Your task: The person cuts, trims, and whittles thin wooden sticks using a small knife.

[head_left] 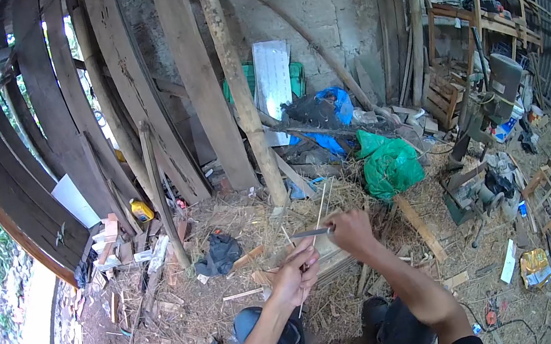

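My right hand (352,233) is closed around the handle of a knife, which is mostly hidden in the fist. The knife blade (310,233) points left, lying across a thin pale bamboo-like strip (320,208). Lower and to the left, my left hand (296,275) is closed on that strip, whose lower end sticks out beneath the fingers. A second thin stick end (286,232) rises just above the left fingers; whether it is a separate piece I cannot tell. Both hands are in front of my bent knees.
Shavings and wood scraps cover the ground. A green plastic bag (391,162) lies ahead right, a dark cloth or bag (219,254) ahead left. A wooden post (243,98) and leaning planks (205,89) stand in front. A yellow bottle (142,210) is at left.
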Demonstrator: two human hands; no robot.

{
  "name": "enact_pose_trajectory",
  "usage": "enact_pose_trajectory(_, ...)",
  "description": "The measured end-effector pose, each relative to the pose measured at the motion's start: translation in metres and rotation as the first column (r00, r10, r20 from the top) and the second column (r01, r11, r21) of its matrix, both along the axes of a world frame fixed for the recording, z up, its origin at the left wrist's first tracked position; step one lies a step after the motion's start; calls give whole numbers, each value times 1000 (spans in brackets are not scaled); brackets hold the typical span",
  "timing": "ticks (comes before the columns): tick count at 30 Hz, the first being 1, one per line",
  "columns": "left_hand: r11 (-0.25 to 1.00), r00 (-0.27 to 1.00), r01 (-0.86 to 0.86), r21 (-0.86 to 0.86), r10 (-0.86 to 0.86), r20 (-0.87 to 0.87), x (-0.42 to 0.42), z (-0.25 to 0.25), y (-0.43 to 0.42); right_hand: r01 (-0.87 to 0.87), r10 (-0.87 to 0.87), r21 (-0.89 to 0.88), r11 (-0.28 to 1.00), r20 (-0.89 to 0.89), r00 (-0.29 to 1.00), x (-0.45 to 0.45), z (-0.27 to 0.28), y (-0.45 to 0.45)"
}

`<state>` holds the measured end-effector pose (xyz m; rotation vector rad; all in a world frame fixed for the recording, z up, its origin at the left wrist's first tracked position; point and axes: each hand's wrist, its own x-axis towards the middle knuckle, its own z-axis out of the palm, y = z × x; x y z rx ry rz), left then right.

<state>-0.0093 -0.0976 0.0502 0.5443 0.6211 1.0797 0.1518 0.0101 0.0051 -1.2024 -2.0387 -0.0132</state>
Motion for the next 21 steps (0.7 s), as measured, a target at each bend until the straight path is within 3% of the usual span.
enact_pose_trajectory(5,1000,999,-11,22,12,-30,-1,10,-7,164,-162,-24,986,48,986,11,12,16)
enact_pose_trajectory(7,1000,998,-4,29,6,-62,-1,11,-10,315,-312,-93,945,43,949,17,12,25)
enact_pose_trajectory(12,1000,991,7,10,-6,-132,-4,6,-17,324,-323,-166,931,34,946,27,3,33)
enact_pose_trajectory(14,999,988,32,5,-31,-152,-2,7,-27,476,-496,-273,836,-6,868,36,1,43)
enact_pose_trajectory(17,999,986,51,5,-49,-162,-11,4,-32,514,-528,-286,809,33,849,55,9,47)
enact_pose_trajectory(18,999,994,32,11,-30,-109,-14,0,-27,503,-512,-205,840,7,859,53,5,46)
enact_pose_trajectory(20,1000,999,12,22,-11,-49,-12,-2,-21,249,-263,-190,950,-53,963,37,9,25)
enact_pose_trajectory(21,1000,999,-9,6,9,-43,-8,-1,-18,166,-163,-83,983,41,986,26,5,12)
